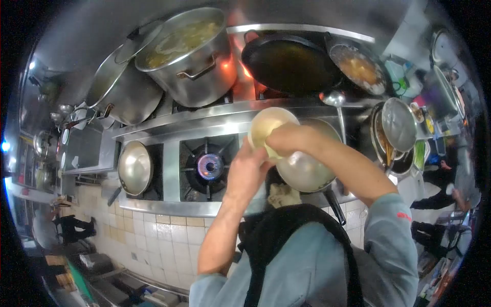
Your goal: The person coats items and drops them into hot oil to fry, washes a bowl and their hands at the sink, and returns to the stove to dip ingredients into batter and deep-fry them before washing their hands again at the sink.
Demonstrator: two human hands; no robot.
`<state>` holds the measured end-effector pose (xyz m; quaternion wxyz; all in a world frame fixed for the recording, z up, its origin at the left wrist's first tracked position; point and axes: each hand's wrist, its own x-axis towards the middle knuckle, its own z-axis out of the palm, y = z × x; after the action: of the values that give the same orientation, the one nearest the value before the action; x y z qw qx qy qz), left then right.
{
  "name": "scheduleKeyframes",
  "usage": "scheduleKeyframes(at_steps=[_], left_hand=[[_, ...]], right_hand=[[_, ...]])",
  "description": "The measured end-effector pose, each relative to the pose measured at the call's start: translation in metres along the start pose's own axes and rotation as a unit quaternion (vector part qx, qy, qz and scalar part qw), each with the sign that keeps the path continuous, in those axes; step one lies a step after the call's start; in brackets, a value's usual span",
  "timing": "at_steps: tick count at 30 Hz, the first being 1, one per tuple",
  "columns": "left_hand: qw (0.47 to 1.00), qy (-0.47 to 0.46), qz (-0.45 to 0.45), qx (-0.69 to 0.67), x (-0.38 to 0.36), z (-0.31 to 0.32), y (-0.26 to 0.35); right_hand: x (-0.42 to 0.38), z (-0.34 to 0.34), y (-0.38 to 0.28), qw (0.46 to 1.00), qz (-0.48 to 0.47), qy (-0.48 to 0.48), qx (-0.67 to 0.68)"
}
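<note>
A round, pale bowl point(272, 116) is tilted above the stove's front ledge. My left hand point(247, 169) grips its near left edge. The fingers of my right hand point(286, 139) are bent down inside the bowl at a yellowish content; whether they hold any of it is hidden. Beneath my right forearm sits a steel frying pan point(307, 171) with a black handle pointing toward me. A lit burner point(209, 167) with nothing on its grate is left of my left hand.
Behind stand a tall stockpot of yellowish liquid point(186, 77), a dark wok point(289, 64) and a pan of orange food point(358, 69). A ladle point(335, 100) lies right of the bowl. Another pan point(135, 168) sits at left. People stand at both far sides.
</note>
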<state>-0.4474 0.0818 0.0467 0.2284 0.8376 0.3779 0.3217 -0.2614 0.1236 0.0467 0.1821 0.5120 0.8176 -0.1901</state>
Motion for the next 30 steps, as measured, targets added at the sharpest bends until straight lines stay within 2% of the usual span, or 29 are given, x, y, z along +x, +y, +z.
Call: scheduleKeyframes(at_steps=[3, 9, 11, 15, 17, 18, 22, 26, 30], left_hand=[[1.0, -0.004, 0.015, 0.001, 0.008, 0.003, -0.003], [1.0, -0.016, 0.007, -0.007, 0.019, 0.005, -0.008], [1.0, -0.01, 0.014, -0.003, 0.022, 0.006, -0.014], [1.0, -0.011, -0.008, -0.007, 0.028, 0.006, -0.026], [1.0, 0.003, -0.012, -0.016, 0.032, 0.004, -0.028], [1.0, 0.004, -0.012, -0.016, 0.035, 0.004, -0.029], [0.999, 0.006, -0.021, -0.031, 0.048, 0.003, -0.035], [0.999, 0.008, -0.023, -0.022, 0.063, 0.007, -0.046], [0.999, 0.014, -0.032, -0.024, 0.077, 0.008, -0.049]], right_hand=[[-0.004, -0.006, 0.002, 0.999, 0.031, -0.007, 0.027], [0.003, -0.008, 0.021, 1.0, 0.0, 0.011, -0.012], [0.007, -0.003, 0.03, 0.995, -0.013, 0.096, 0.01], [-0.01, -0.042, 0.033, 0.992, -0.01, 0.117, 0.053], [-0.019, -0.064, 0.041, 0.982, -0.033, 0.146, 0.114], [-0.02, -0.07, 0.045, 0.967, -0.06, 0.193, 0.156], [-0.029, -0.108, 0.056, 0.947, -0.098, 0.269, 0.149], [-0.033, -0.137, 0.061, 0.939, -0.111, 0.3, 0.126], [-0.042, -0.166, 0.061, 0.934, -0.091, 0.332, 0.098]])
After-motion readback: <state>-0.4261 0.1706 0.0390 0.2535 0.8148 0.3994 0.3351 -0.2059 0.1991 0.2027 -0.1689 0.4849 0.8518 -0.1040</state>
